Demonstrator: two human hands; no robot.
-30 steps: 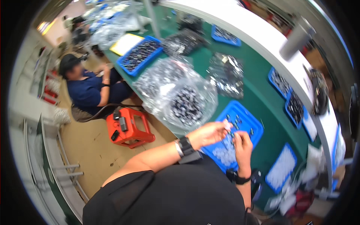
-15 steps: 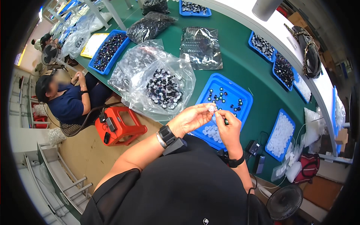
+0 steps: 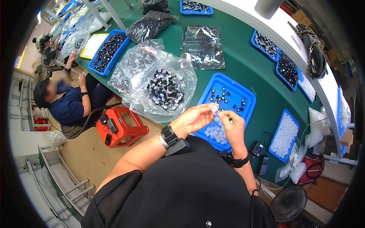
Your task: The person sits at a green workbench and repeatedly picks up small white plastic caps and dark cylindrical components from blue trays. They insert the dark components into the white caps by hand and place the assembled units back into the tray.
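Note:
My left hand [image 3: 192, 119] pinches a small white round plastic piece [image 3: 214, 109] between thumb and fingertips. Close on its right, my right hand [image 3: 234, 131] is closed, its fingertips almost meeting the white piece. A small dark-green shiny piece [image 3: 230, 121] shows between its fingers. Both hands are over the near part of a blue tray [image 3: 252, 99]. Inside that tray, loose dark round pieces [image 3: 224, 100] lie toward the far side, and white translucent pieces [image 3: 216, 133] are heaped at the near side, partly hidden by my hands.
Left of the tray lies an open clear bag [image 3: 166, 89] of black-and-clear pieces. A flat dark plastic bag [image 3: 202, 47] is beyond. Another blue tray [image 3: 284, 135] of white pieces stands right. A red stool [image 3: 121, 127] and a seated co-worker [image 3: 68, 100] are at left.
My hands stay nearly in place; the right fingers have turned slightly, and the dark-green piece sits a little lower. The co-worker's hands have come apart, one raised.

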